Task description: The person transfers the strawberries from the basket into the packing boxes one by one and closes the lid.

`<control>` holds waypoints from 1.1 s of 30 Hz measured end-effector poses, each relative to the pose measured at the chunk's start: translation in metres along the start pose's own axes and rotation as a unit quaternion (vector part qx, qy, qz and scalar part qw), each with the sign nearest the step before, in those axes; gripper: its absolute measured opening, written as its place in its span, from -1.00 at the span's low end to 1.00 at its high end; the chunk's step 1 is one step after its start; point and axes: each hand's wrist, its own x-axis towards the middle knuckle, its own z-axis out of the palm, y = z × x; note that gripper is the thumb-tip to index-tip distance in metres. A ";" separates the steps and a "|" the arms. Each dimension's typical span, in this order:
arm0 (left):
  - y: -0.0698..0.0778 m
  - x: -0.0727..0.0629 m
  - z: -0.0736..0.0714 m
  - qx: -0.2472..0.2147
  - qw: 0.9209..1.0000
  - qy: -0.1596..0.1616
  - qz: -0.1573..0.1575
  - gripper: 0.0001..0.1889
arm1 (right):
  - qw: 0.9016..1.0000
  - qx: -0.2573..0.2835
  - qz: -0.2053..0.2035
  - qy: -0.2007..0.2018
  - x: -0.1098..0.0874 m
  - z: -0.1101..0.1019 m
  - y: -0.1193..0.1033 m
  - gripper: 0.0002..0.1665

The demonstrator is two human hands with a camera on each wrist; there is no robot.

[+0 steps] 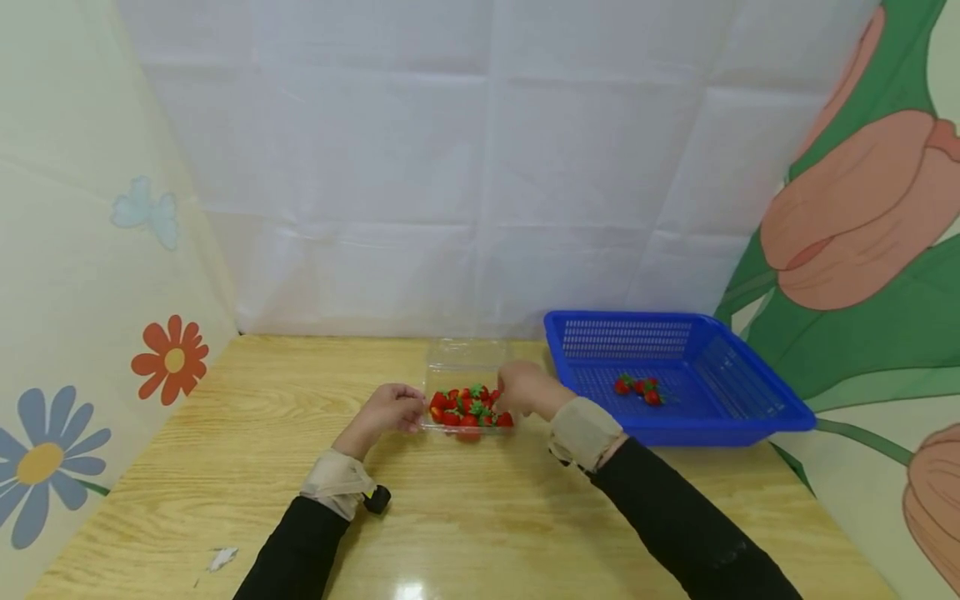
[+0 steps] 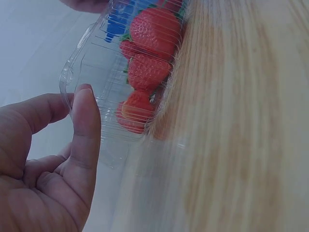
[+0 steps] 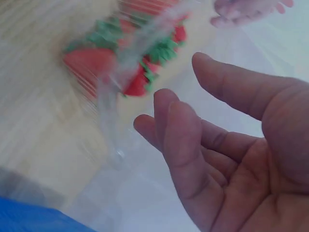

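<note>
A clear plastic clamshell box (image 1: 467,354) stands on the table with its lid raised at the back. Strawberries (image 1: 468,409) with green leaves fill its base. At the box's left end, my left hand (image 1: 388,410) pinches the rim between thumb and index finger, as the left wrist view shows closely. My right hand (image 1: 528,388) is at the box's right end, beside the berries. Its fingers are loosely bent in the right wrist view, with thumb and fingertips apart and nothing between them. Strawberries show through the box wall there, somewhat blurred.
A blue plastic basket (image 1: 678,438) stands right of the box, holding several strawberries (image 1: 645,389) on its floor. White sheeting (image 1: 390,167) hangs behind the wooden table (image 1: 465,525). Flower-printed cloth borders both sides.
</note>
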 end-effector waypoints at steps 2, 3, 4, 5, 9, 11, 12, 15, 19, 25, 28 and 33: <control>0.000 0.000 0.000 -0.001 1.000 0.001 -0.002 -0.77 | 1.000 -0.002 -0.011 0.017 -0.006 -0.009 0.002 -0.73; -0.001 0.000 -0.001 0.000 1.000 0.000 -0.001 -0.76 | 0.999 -0.008 -0.019 0.027 -0.009 -0.014 0.005 -0.67; -0.001 0.000 -0.001 0.001 1.000 -0.001 0.001 -0.76 | 0.999 -0.018 -0.031 0.040 -0.012 -0.019 0.007 -0.62; -0.001 0.000 -0.001 0.001 1.000 -0.001 0.003 -0.76 | 0.998 -0.023 -0.040 0.052 -0.016 -0.024 0.010 -0.59; 0.001 0.000 -0.002 -0.002 1.000 -0.009 0.009 -0.73 | 0.994 -0.028 -0.053 0.096 -0.031 -0.045 0.025 -0.56; 0.002 0.000 -0.002 -0.003 1.000 -0.013 0.012 -0.73 | 0.993 -0.025 -0.044 0.106 -0.037 -0.054 0.033 -0.56; 0.002 0.000 -0.003 -0.003 1.000 -0.014 0.013 -0.72 | 0.993 -0.025 -0.039 0.110 -0.040 -0.058 0.038 -0.56; 0.003 -0.001 -0.003 -0.003 1.000 -0.015 0.013 -0.72 | 0.993 -0.026 -0.018 0.116 -0.046 -0.069 0.054 -0.55; 0.003 -0.003 -0.004 -0.003 1.000 -0.015 0.011 -0.71 | 0.993 -0.027 0.008 0.114 -0.053 -0.079 0.079 -0.56; 0.002 -0.003 -0.003 -0.001 1.000 -0.016 0.013 -0.70 | 0.995 -0.045 0.027 0.089 -0.058 -0.089 0.120 -0.52; 0.001 -0.003 -0.003 0.000 1.000 -0.016 0.009 -0.71 | 0.996 -0.051 0.035 0.071 -0.059 -0.092 0.138 -0.54; 0.001 -0.002 -0.002 -0.001 1.000 -0.015 0.007 -0.71 | 0.996 -0.060 0.050 0.048 -0.060 -0.092 0.165 -0.63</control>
